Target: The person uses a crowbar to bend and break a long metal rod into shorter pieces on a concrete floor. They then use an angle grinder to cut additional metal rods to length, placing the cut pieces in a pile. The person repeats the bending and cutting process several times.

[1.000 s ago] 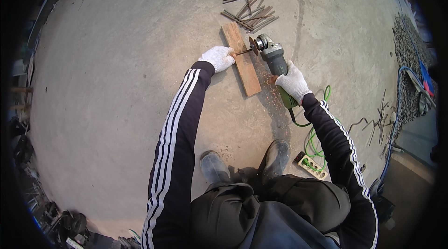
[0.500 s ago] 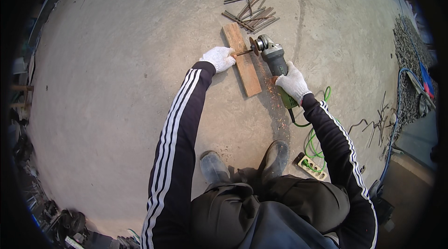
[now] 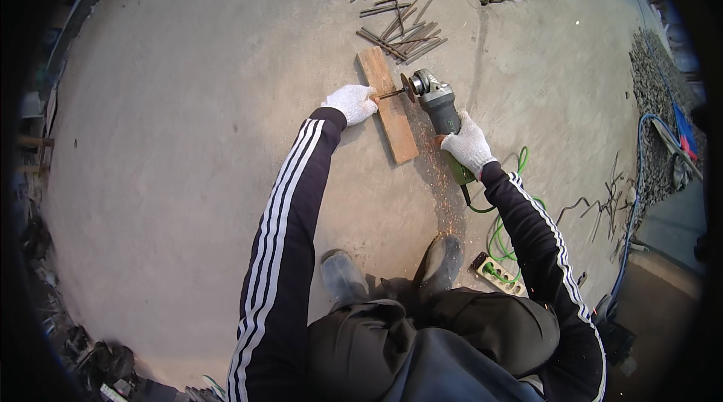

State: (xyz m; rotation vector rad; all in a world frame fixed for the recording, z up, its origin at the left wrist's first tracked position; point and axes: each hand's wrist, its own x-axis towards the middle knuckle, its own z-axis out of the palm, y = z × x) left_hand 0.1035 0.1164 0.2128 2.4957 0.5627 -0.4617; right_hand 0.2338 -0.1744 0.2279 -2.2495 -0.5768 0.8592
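Broad grey concrete floor (image 3: pixel 166 116) here, stained and scuffed, fills nearly the whole scene, with a jagged crack (image 3: pixel 483 0) running across its far side! Over on the right, a dark gravel heap (image 3: pixel 654 142) edges the slab; down the left rim, clutter (image 3: pixel 98 364), too dim to sort out. Beyond the wooden block (image 3: pixel 388 110), loose rods (image 3: pixel 410 35) lie strewn in a criss-cross scatter. To the right of the block, the angle grinder (image 3: pixel 443 110), gripped firmly by the gloved right hand (image 3: pixel 468 147); near the right boot, a pale power strip (image 3: pixel 503 277). The gloved left hand (image 3: pixel 352 104), apart from the right, clamps a short metal rod (image 3: pixel 391 94) over the block, its end at the disc (image 3: pixel 408 89), and orange sparks (image 3: pixel 440 172) spray down toward the boots (image 3: pixel 443 260)!
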